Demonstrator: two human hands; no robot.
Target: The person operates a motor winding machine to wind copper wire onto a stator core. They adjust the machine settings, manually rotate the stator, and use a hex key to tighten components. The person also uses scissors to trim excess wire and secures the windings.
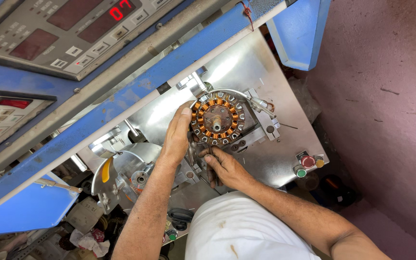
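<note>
Fingers of the left hand are laid flat and held together against the left rim of a round stator, its ring of copper-wound poles set on a central shaft and seated in a metal fixture on the steel machine plate. The right hand is curled just below the stator, its fingertips pinched at the lower edge of the ring; what is pinched cannot be made out. Both forearms are bare, and a white garment is seen beneath them. A curved wire guide is arched over the top of the stator. To the right on the plate, a small button block is mounted, with a red, a yellow and a green round button. To the left, a shiny domed cover with a yellow handle is placed near the left forearm. Above, a blue machine frame runs slantwise, and a grey control panel with dark red display windows, lit red digits and small white rectangular key labels is fixed on it. Rags and clutter are heaped at lower left, and a pinkish floor is seen at right.
</note>
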